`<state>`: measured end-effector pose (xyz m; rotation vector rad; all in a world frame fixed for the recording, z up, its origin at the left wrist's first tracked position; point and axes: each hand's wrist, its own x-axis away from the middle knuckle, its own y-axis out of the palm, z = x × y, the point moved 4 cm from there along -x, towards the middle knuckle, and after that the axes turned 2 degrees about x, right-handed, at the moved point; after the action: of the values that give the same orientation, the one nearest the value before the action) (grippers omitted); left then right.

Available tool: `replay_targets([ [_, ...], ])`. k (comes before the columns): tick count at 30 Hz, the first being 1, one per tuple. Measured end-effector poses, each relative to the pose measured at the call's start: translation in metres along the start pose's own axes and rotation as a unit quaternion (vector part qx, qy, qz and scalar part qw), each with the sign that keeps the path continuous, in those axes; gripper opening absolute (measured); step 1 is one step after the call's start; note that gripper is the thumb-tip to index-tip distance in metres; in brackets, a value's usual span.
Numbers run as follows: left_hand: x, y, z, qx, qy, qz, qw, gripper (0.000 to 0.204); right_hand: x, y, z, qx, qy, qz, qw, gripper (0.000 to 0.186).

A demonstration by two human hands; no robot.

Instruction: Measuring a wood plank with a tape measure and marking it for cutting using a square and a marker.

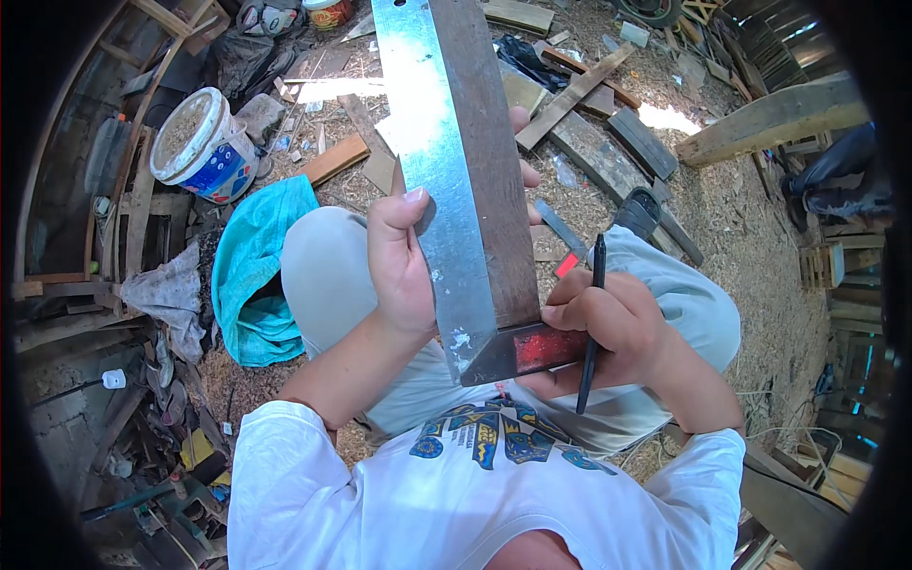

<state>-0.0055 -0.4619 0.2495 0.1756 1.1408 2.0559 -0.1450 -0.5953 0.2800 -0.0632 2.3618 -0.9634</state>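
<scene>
My left hand [399, 261] is closed round a long brown wooden board [499, 199], its thumb on the metal edge and its fingertips showing past the far side. Along the board lies a try square [445, 209], its wide shiny blade running away from me. The square's dark and red stock [546, 349] sits across the board's near end. My right hand [617, 323] grips that stock and also has a black pen [593, 342] between its fingers, tilted nearly upright. Another tool with a metal blade and red part [567, 263] shows just beyond my right hand.
A white and blue bucket [204, 147] stands at the left, near a turquoise cloth [256, 275] and a grey rag [171, 294]. Planks and offcuts [598, 157] litter the shavings-covered ground ahead. At right are a thick timber [779, 119] and another person's legs [841, 180].
</scene>
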Motion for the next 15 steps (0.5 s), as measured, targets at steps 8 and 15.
replay_targets([
  [8, -0.0009, 0.0009, -0.0012, -0.005, 0.000, 0.002, 1.000, 0.070, 0.0012, -0.0014, -0.0001, 0.000, 0.001, 0.000, 1.000, 0.050],
  [15, 0.0012, -0.0001, -0.0023, 0.010, -0.002, -0.003, 1.000, 0.070, 0.0017, -0.0016, 0.0010, -0.016, -0.008, 0.002, 1.000, 0.050],
])
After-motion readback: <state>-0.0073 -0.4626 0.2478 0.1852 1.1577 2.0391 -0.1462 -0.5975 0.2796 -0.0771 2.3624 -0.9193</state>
